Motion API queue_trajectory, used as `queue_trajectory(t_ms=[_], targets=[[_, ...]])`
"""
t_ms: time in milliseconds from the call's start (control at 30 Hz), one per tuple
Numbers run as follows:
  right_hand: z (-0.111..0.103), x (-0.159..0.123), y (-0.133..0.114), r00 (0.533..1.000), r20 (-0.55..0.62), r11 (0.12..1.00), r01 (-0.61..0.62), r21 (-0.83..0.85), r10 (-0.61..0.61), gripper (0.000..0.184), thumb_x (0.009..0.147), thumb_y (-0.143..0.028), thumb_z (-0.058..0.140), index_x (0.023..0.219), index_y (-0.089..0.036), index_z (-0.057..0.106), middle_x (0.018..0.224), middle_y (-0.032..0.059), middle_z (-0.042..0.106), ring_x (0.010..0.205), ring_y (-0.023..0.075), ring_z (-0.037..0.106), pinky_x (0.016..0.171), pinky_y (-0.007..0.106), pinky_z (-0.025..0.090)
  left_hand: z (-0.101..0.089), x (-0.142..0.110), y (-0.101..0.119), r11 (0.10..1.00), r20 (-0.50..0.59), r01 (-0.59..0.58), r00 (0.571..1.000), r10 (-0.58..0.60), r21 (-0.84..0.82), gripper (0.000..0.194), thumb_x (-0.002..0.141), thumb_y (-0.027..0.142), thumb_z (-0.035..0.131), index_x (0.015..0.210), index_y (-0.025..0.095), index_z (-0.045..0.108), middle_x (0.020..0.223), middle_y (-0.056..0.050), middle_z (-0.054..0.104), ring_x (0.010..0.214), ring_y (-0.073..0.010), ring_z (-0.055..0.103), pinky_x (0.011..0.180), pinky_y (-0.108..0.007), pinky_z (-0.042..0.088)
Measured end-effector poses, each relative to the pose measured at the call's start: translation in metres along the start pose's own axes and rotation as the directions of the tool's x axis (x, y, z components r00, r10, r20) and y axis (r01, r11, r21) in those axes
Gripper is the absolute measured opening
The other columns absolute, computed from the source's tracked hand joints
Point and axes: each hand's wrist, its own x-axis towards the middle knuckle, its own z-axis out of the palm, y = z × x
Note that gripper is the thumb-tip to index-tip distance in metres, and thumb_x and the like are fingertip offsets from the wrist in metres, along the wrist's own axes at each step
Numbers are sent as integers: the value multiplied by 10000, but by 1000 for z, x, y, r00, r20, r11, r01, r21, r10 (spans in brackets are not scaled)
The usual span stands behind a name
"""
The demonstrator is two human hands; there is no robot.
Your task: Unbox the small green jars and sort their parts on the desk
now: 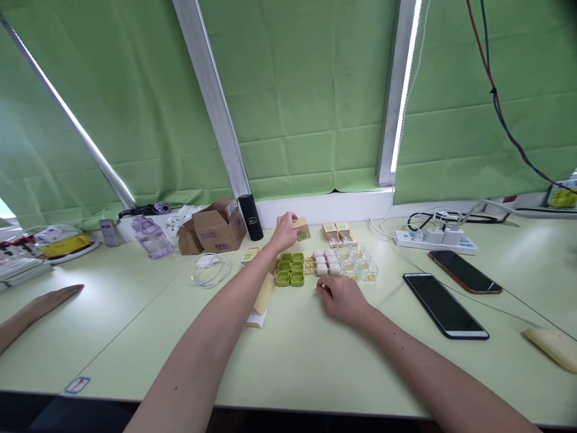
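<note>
My left hand reaches to the far middle of the table, its fingers closed on a small tan box with a green window. Below it stand several green square cups in two columns. Small yellowish pieces lie beside them, then several pale pinkish-white rounded pieces and clear plastic cups. My right hand rests on the table just in front of the pale pieces. Its fingers are curled together, and whether anything is in them is hidden.
Two similar boxes stand behind. Tan packaging lies under my left forearm. A cardboard box, black cylinder and bottle line the back left. Phones and a power strip are right. Another person's hand lies left.
</note>
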Motion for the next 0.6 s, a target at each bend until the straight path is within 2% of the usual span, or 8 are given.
queue_trajectory(t_ms=[67, 100, 167, 233, 333, 433, 500, 600], targets=[[-3, 1, 3, 999, -20, 999, -38, -22, 37, 254, 1011, -273, 480, 1022, -223, 729, 952, 70, 781, 876, 218, 699, 736, 292, 387, -8, -5, 10, 995, -17, -4, 1000, 2, -96, 347, 930, 201, 595, 1228, 221, 419, 1304, -109, 567, 1156, -217, 560, 978, -358, 478], [-5, 2, 5, 998, -17, 997, -59, -42, 58, 255, 1013, -292, 484, 1021, -222, 729, 942, 74, 780, 870, 222, 699, 730, 296, 384, -12, -11, 16, 969, -14, 14, 1000, -18, -245, 352, 921, 189, 604, 1219, 219, 419, 1288, -108, 575, 1102, -203, 591, 934, -346, 500], [-7, 3, 8, 996, 7, 992, -90, -88, 91, 250, 1005, -319, 504, 994, -217, 732, 921, 81, 776, 856, 231, 698, 707, 299, 375, -21, -29, 26, 885, 25, 38, 999, -30, -464, 335, 915, 200, 613, 1194, 228, 430, 1256, -94, 589, 1024, -186, 627, 872, -336, 527], [-8, 3, 11, 994, 44, 987, -99, -123, 105, 246, 990, -330, 528, 939, -209, 736, 898, 89, 771, 845, 236, 696, 684, 297, 366, -29, -55, 35, 843, 50, 23, 999, 5, -537, 314, 895, 222, 642, 1153, 232, 462, 1215, -80, 605, 1040, -192, 629, 905, -348, 530], [-7, 2, 14, 992, 67, 986, -93, -140, 103, 266, 985, -351, 536, 873, -208, 731, 869, 89, 764, 832, 237, 694, 666, 291, 353, -32, -101, 46, 836, 90, 11, 995, 46, -549, 293, 887, 267, 658, 1125, 249, 489, 1211, -64, 609, 1109, -209, 619, 964, -362, 525], [-5, 2, 17, 994, 69, 985, -73, -154, 84, 263, 973, -361, 550, 849, -207, 723, 855, 87, 760, 804, 233, 689, 656, 291, 337, -26, -141, 51, 841, 130, 27, 990, 52, -540, 274, 897, 261, 638, 1124, 266, 485, 1217, -64, 612, 1155, -219, 610, 985, -362, 525], [-5, 2, 21, 995, 81, 987, -37, -158, 50, 249, 964, -333, 547, 843, -202, 721, 854, 90, 759, 791, 230, 683, 657, 295, 334, -20, -161, 53, 865, 145, 37, 989, 42, -501, 279, 907, 261, 629, 1146, 275, 486, 1228, -73, 617, 1187, -234, 597, 1013, -380, 511], [-6, 3, 28, 994, 107, 992, 30, -121, -17, 247, 969, -262, 508, 857, -194, 718, 860, 86, 758, 793, 218, 676, 677, 292, 345, -15, -176, 53, 906, 191, -7, 977, 97, -422, 268, 922, 251, 592, 1174, 277, 503, 1229, -81, 616, 1185, -251, 593, 1008, -398, 505]])
